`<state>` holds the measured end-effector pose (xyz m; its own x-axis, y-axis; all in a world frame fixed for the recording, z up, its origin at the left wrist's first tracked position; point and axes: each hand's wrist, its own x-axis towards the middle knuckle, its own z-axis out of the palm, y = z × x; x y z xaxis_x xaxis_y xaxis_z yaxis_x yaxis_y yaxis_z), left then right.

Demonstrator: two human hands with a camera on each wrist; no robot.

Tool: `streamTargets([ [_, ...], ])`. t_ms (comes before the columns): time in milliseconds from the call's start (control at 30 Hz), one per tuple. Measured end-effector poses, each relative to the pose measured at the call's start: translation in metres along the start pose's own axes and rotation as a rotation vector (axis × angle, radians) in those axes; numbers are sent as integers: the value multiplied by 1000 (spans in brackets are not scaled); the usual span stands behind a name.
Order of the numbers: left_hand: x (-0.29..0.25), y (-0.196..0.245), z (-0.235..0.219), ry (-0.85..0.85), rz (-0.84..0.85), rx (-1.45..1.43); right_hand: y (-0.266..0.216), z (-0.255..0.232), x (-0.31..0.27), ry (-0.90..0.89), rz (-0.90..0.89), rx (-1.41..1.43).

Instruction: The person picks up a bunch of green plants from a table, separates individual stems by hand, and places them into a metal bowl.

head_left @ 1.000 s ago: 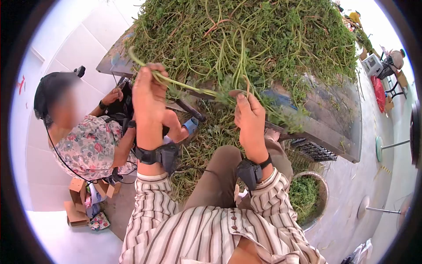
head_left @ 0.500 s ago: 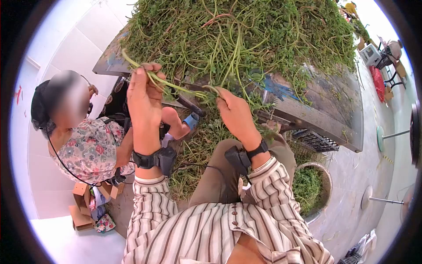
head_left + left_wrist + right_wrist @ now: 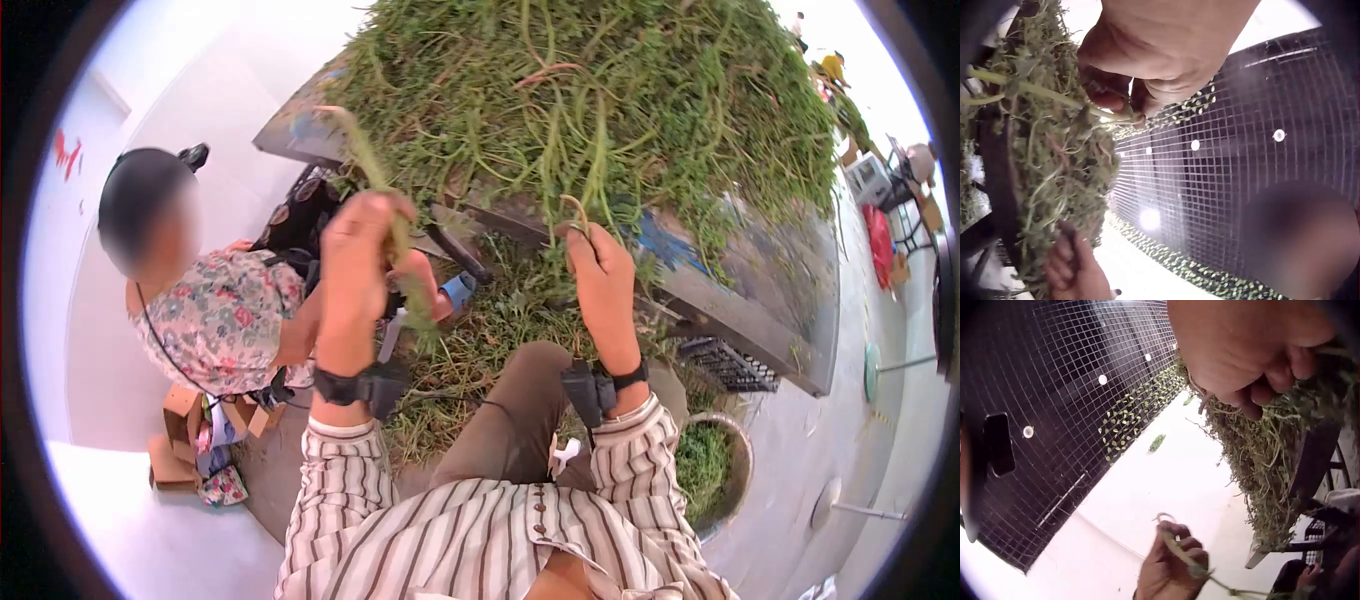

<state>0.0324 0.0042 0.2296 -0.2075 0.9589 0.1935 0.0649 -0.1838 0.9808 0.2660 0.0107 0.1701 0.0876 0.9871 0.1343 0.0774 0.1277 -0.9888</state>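
Note:
My left hand (image 3: 355,285) grips a leafy green stem (image 3: 362,142), blurred by motion, its thick end pointing up past the fingers and its leaves hanging below. In the left wrist view, the thumb and fingers pinch the stem (image 3: 1041,90). Over the front edge of the table, my right hand (image 3: 605,290) pinches another thin stem (image 3: 576,208) between thumb and forefinger, its pale end curving up above them. The two hands are well apart. A big heap of leafy stems (image 3: 670,110) covers the table (image 3: 770,300) just beyond both hands.
On the left sits another person in a flowered shirt (image 3: 225,325). Loose stems (image 3: 440,400) litter the floor below the table. A round tub (image 3: 742,480) of greens stands by my right leg, near a black crate (image 3: 735,365). Cardboard boxes (image 3: 180,425) lie at lower left.
Earlier, stems stretched between my two hands; now the hands are apart, each with its own piece. The left hand's stem has swung upright, and the right hand has moved right.

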Motion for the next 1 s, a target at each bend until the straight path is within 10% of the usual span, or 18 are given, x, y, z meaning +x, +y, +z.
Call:
streamTargets([
  [500,-26,-47,41,-679,-48,175,-7,22,-15,-362,154,487],
  [800,-37,-43,44,-557,255,555,2,21,-10,-99,210,599],
  [1000,-46,-39,45,-462,135,424,1,22,-13,-188,191,545],
])
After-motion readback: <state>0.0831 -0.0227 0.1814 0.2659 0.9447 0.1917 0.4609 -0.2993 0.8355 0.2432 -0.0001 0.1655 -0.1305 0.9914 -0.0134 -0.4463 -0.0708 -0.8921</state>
